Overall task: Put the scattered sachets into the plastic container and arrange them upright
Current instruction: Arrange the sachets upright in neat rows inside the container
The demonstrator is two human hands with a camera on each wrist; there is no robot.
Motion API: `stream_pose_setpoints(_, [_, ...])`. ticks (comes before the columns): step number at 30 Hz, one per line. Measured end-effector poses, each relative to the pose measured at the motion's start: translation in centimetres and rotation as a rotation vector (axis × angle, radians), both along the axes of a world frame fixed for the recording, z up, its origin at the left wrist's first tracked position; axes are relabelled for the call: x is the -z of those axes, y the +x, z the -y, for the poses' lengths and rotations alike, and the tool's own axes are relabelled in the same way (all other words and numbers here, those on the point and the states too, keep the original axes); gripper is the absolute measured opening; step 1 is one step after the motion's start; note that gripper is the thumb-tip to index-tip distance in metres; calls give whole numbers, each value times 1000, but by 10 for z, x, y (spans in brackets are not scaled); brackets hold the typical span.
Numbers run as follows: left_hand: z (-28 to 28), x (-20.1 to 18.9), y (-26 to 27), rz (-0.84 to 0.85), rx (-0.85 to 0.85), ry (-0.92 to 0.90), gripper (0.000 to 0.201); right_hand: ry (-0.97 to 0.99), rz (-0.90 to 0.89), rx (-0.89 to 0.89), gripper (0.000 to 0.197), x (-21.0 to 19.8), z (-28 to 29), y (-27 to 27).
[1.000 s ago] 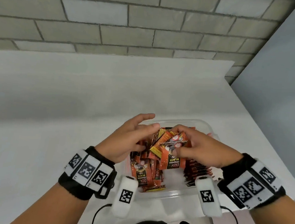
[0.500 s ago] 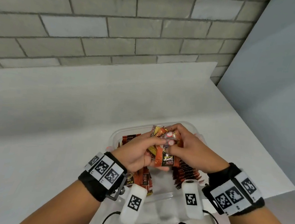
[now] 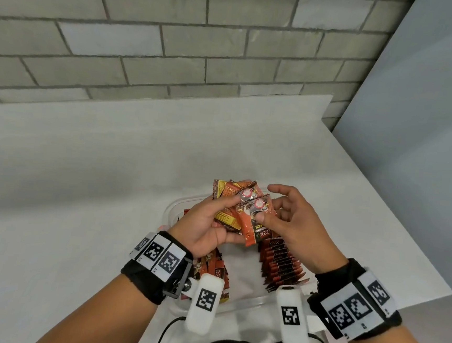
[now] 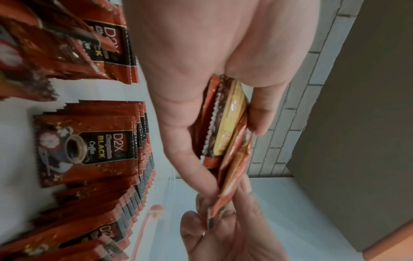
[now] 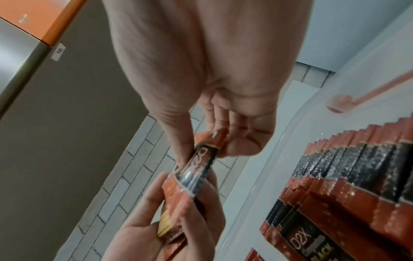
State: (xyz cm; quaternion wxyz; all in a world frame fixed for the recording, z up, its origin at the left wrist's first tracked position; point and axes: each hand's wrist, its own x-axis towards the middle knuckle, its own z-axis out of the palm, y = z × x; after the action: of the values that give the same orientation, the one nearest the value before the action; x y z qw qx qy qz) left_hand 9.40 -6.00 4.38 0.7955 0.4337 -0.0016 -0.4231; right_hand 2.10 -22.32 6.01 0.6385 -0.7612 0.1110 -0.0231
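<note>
Above a clear plastic container (image 3: 171,207) my left hand (image 3: 209,224) grips a small fanned stack of orange-red coffee sachets (image 3: 233,199) (image 4: 225,127). My right hand (image 3: 283,220) pinches the front sachet (image 3: 256,223) (image 5: 196,169) of that stack between thumb and fingers. Inside the container a row of sachets (image 3: 280,261) (image 5: 348,169) stands upright on the right side. More sachets (image 3: 217,273) (image 4: 85,141) lie loosely on the left side, partly hidden by my left wrist.
The container sits near the front edge of a white table (image 3: 81,186). A grey brick wall (image 3: 176,44) runs along the back and a pale panel (image 3: 427,134) closes the right side. The table's right edge is close to the container.
Both hands have lifted the sachet stack higher above the container. My right hand's fingers have spread, leaving a thumb-and-finger pinch on the front sachet. The camera has tilted upward.
</note>
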Motion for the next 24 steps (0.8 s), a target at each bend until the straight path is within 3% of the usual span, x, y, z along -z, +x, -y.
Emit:
stream_pose_setpoints(6, [0,-2,1,96,45,91,28,137,-19,93,15,-5,12,-3])
stream_pose_setpoints(11, [6,-1,-3,150,69,112,36,163,-11,56,19,-6,9,-3])
stream_pose_setpoints(16, [6,-2,-2,-12,5,13,40,285,16,169,25,-2,15,-2])
stream_pose_setpoints(24, [4,1,-3,181,6,97,38,438,-73,170,8,-6,14,0])
